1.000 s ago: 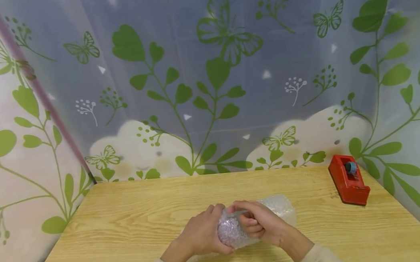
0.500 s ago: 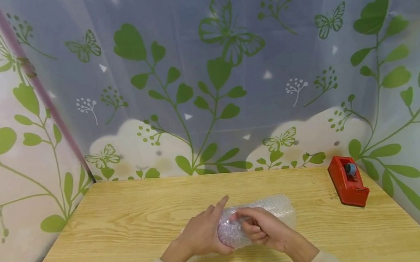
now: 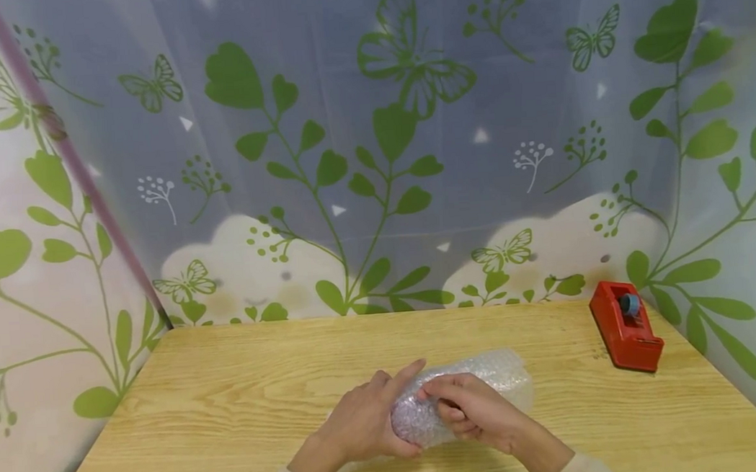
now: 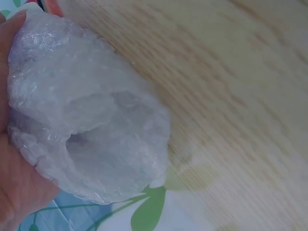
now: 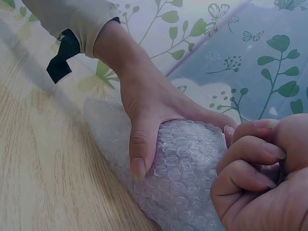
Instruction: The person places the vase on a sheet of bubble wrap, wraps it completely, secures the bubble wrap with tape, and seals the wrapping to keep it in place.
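Observation:
A bundle of clear bubble wrap (image 3: 500, 376) lies on the table, its near end tinted pale purple by something I cannot make out. My left hand (image 3: 363, 417) grips that end, thumb on the near side and fingers over the far side. The wrap (image 4: 96, 86) shows a loose, hollow opening in the left wrist view. My right hand (image 3: 482, 410) is at the top of the bundle, its fingers curled and the index fingertip on the wrap. In the right wrist view the right hand (image 5: 269, 178) hides whatever may be between its thumb and fingers.
A red tape dispenser (image 3: 627, 329) with a small blue roll stands at the table's back right corner. The wood-grain table (image 3: 250, 374) meets a leaf-and-butterfly printed curtain (image 3: 319, 124) behind and on both sides.
A pale strip seen between the hands one second ago no longer shows. My right fingertips have come down onto the wrap. The left index finger lifted, then moved right over the wrap.

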Action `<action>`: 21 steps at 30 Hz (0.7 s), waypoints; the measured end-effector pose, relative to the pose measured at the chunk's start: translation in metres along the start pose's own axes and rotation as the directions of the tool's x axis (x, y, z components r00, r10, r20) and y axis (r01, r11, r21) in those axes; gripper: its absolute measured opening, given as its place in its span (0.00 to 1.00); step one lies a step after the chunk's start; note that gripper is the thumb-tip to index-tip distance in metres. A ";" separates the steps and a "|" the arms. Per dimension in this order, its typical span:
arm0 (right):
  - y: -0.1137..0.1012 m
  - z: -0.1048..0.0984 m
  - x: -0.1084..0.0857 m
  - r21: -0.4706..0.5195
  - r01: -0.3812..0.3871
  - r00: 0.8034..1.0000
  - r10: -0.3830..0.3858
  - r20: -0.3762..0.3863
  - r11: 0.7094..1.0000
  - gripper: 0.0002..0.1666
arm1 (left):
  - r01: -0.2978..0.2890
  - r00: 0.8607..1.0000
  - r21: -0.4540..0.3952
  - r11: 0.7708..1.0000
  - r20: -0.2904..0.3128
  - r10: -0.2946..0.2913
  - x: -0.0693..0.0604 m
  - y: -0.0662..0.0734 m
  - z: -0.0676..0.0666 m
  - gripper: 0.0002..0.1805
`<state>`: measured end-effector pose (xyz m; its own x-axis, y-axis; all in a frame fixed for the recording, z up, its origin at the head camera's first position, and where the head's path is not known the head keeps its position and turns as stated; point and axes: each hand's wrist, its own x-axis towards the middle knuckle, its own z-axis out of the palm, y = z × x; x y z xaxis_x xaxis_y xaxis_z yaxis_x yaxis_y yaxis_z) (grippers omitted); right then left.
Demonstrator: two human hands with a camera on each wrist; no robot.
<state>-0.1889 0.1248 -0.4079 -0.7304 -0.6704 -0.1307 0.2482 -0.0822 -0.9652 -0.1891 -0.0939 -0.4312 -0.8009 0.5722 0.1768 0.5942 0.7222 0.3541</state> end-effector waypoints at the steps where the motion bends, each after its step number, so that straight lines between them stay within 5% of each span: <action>1: 0.000 0.000 0.000 0.004 0.003 1.000 -0.003 0.005 1.000 0.17 | -0.004 1.000 -0.003 1.000 0.005 0.004 0.000 0.000 0.000 0.59; 21: 0.003 -0.003 -0.007 0.012 -0.043 0.998 0.044 -0.051 0.999 0.20 | -0.018 1.000 0.005 1.000 0.005 0.018 0.001 -0.001 0.000 0.52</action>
<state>-0.1852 0.1318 -0.4104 -0.7501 -0.6352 -0.1840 0.2872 -0.0623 -0.9558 -0.1906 -0.0937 -0.4310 -0.7895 0.5871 0.1788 0.6090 0.7135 0.3464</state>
